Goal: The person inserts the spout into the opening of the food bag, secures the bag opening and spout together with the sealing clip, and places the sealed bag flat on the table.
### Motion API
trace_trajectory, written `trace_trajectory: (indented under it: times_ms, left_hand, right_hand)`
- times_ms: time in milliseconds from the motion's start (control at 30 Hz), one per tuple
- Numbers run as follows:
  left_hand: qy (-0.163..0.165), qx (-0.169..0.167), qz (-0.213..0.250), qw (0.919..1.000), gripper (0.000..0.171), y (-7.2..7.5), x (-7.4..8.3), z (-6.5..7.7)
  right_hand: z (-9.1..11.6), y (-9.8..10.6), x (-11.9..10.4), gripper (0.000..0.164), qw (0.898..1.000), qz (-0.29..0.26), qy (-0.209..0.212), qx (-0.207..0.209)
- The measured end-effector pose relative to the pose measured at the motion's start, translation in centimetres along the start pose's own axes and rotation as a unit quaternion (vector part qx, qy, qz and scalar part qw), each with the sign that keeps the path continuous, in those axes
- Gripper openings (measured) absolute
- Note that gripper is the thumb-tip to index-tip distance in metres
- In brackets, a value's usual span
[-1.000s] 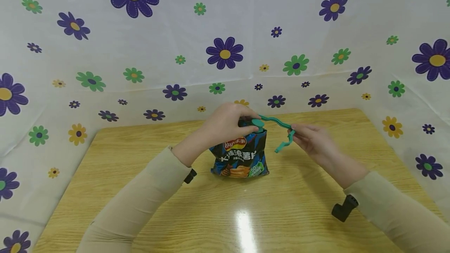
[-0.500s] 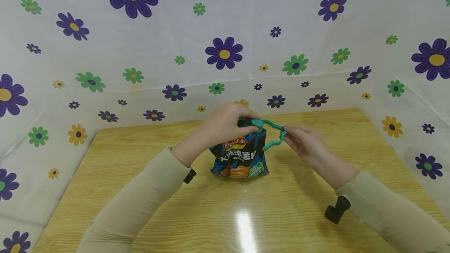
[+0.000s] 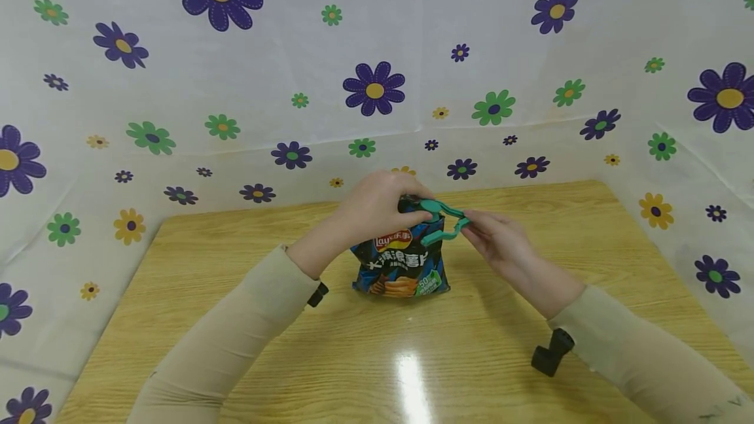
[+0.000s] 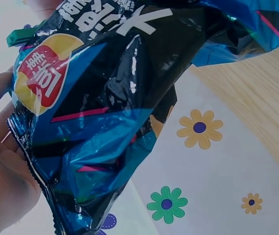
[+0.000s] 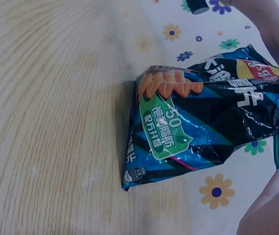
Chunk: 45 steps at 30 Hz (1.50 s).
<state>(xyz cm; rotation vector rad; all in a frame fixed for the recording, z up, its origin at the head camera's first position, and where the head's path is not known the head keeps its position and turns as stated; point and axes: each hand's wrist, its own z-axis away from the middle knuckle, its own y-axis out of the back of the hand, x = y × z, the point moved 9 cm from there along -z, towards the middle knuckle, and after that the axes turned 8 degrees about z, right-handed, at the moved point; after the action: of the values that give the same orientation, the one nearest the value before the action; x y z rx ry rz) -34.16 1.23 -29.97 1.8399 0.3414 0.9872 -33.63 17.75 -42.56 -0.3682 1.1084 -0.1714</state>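
- Along the far edge, from left to right, a flowered sheet [image 3: 235, 70] is hanging behind the wooden worktop [image 3: 206, 247].
- On the left, a pale sleeve [image 3: 235, 332] is reaching in from the near side, a black device [image 3: 318, 294] sitting at its cuff.
- The left hand [image 3: 377, 211] is pinching the top of the bag, thumb on the near side and fingers bent over the far side.
- At the middle, the chip bag [image 3: 400, 270] is standing upright on the worktop.
- At its upper right corner, a green round piece [image 3: 430, 205] is sitting beside the left fingertips.
- Just right, a green clip [image 3: 452, 234] is spreading its two arms, the nearer one crossing in front of the bag.
- On the right, the right hand [image 3: 509, 250] is pinching the clip's joined end between thumb and fingers.
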Motion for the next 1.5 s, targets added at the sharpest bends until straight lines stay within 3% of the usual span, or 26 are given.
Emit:
trace_trajectory:
  times_ms: [600,1167,1500]
  left_hand:
    - [0.007,-0.002,0.006,1.0,0.029,0.1,-0.1,0.0]
    - [0.003,-0.004,0.001,1.0,0.03,0.0,-0.1,0.0]
    - [0.002,-0.006,-0.004,1.0,0.031,-0.2,-0.3,0.0]
  right_hand:
    - [0.5,-2.2,0.2,0.028,1.0,-0.023,-0.002,0.003]
    - [1.3,-2.2,-0.1,0.025,1.0,-0.01,0.018,0.019]
    - [1.9,-2.3,0.1,0.017,1.0,-0.001,0.009,0.02]
